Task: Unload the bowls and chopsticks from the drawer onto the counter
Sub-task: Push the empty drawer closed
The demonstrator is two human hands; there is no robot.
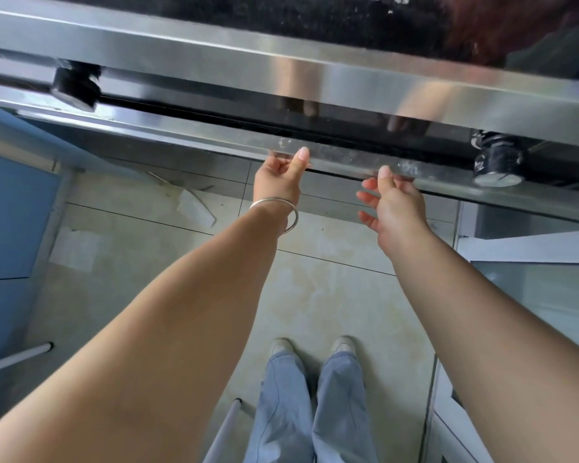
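Both hands are up at the steel handle bar along the front of the drawer, under the stove's steel edge. Left hand grips the bar: thumb lies up on its front face, fingers curl under and behind it, mostly hidden. A silver bangle sits on the left wrist. Right hand is at the same bar just to the right: thumb tip touches the front face, the other fingers are spread and only loosely bent below the bar, not wrapped round it, so it holds nothing. The two hands are near each other, not touching. Drawer looks shut or barely cracked, only a dark slit above the bar; can't tell which. Bowls and chopsticks are not visible, so their position can't be told. Counter above shows a black glass stove top with a steel front strip. Two black knobs on the front panel: the left knob, blurred, and the right knob just right of the right hand. Below: pale tiled floor with paper scraps, blue cabinet door at left, grey trousers and pale shoes.
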